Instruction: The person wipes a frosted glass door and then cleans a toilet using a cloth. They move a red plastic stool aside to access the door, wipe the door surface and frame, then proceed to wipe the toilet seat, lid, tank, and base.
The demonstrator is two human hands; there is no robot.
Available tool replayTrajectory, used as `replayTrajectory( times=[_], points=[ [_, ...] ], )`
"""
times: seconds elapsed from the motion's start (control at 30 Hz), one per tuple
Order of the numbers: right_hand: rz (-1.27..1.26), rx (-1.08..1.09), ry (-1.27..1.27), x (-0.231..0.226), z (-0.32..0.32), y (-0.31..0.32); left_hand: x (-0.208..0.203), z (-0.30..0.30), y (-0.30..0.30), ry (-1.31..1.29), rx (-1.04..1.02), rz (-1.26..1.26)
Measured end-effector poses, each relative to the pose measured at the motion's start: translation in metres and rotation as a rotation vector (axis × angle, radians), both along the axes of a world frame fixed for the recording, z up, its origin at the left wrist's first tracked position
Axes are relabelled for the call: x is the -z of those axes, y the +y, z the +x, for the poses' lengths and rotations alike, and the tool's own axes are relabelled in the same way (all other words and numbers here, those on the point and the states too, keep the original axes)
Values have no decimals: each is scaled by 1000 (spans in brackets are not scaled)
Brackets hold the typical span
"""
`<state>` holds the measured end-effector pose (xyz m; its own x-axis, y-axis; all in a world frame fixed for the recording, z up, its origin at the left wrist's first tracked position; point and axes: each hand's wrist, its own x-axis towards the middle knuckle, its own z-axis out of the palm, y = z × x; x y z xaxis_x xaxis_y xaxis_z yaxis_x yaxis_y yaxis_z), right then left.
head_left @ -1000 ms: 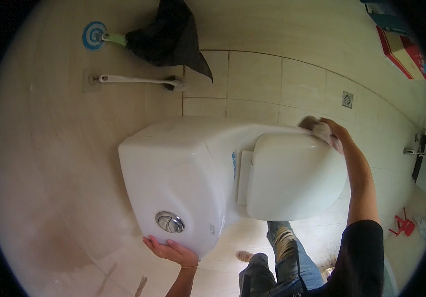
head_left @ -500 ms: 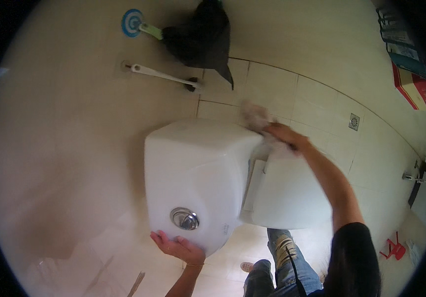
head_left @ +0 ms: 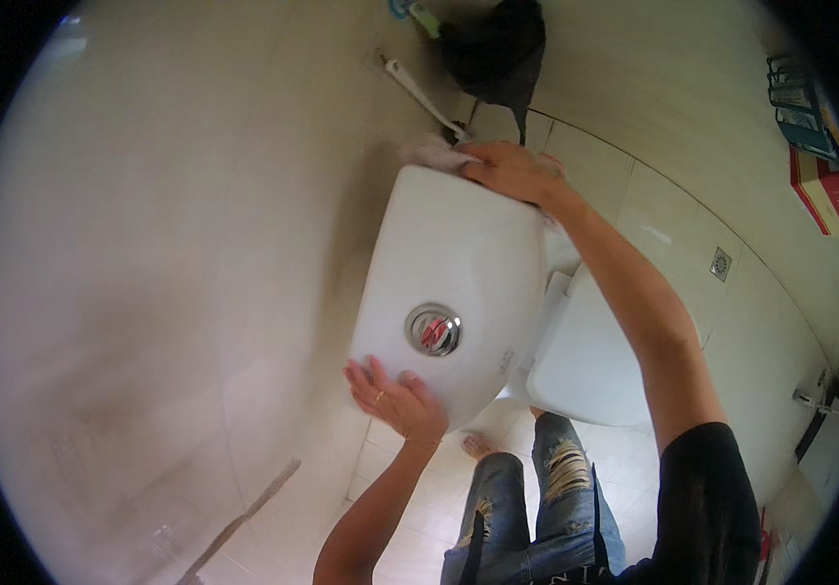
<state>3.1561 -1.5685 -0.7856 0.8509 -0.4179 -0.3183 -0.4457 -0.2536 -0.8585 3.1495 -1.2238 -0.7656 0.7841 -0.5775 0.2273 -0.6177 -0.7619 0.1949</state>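
I see right hand [head_left: 515, 174] gripping likely-soft cloth [head_left: 426, 153], twelve o'clock (bunch its middle); left hand [head_left: 397, 401] splayed on toilet cistern [head_left: 466, 249].

White toilet tank [head_left: 458, 249], left hand [head_left: 398, 402] on top, right hand [head_left: 512, 174] holding pale cloth [head_left: 433, 153]

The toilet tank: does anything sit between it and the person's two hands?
At the right hand, yes: a pale cloth is bunched there along the far edge of the toilet tank. Nothing visible separates the left hand from the tank; it rests on top, near the round flush button.
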Motion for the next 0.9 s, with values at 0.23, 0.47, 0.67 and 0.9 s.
replayTrajectory(
  times=[0.23,0.47,0.67,0.9],
  points=[
    [-873,-23,-174,-38,-4,45,-6,1,4,156,-72,-122],
    [-1091,-118,-206,-46,1,189,-11,-1,19,340,49,-559],
    [-853,-346,-380,-54,-38,341,-17,-4,135,619,-40,-893],
    [-1249,-142,-250,-52,-35,232,-15,-65,367,866,-354,-545]
  ],
)
